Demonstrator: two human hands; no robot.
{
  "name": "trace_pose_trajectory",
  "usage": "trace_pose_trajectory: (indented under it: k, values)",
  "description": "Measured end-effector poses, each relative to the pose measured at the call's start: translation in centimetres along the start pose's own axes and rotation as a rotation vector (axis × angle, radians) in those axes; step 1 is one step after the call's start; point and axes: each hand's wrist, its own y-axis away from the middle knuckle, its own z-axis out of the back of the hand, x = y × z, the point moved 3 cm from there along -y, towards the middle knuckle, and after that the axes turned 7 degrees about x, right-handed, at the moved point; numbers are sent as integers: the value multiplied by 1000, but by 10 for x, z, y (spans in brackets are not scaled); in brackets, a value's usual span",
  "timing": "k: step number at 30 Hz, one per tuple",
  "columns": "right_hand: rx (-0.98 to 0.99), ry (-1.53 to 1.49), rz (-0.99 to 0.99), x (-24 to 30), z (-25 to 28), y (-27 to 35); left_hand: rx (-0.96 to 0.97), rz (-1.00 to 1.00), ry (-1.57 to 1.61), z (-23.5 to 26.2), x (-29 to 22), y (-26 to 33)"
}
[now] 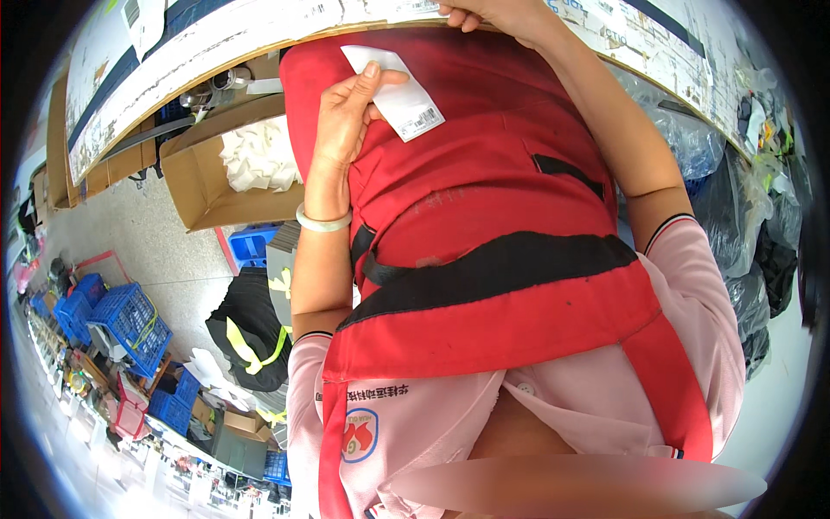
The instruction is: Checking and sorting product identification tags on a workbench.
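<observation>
My left hand point(347, 117) is closed on a white slip point(406, 97) with a barcode near its lower end, the thumb lying on top. The slip hangs in front of my red apron point(484, 112), just short of the worktable's edge. Up at the top of the view, my right hand point(501, 16) is over the edge of the white worktable point(285, 30). Its visible fingers are curled in, and the picture's edge cuts off part of the hand, so whatever it may hold is hidden.
Left of my apron, an open cardboard box point(192, 177) with crumpled white pieces stands below the tabletop. Black fabric with yellow-green ties point(251, 324) lies nearer. Blue crates point(130, 324) stand on the floor farther left. Clear plastic bags point(726, 208) fill the right side.
</observation>
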Motion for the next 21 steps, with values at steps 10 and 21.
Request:
trace_pose_trajectory:
  k: [10,21]
  values:
    - [-5,34,13,0,-1,0,-11,7,6,-2,0,1]
    - [-5,55,33,2,-4,0,-7,6,18,1,2,0]
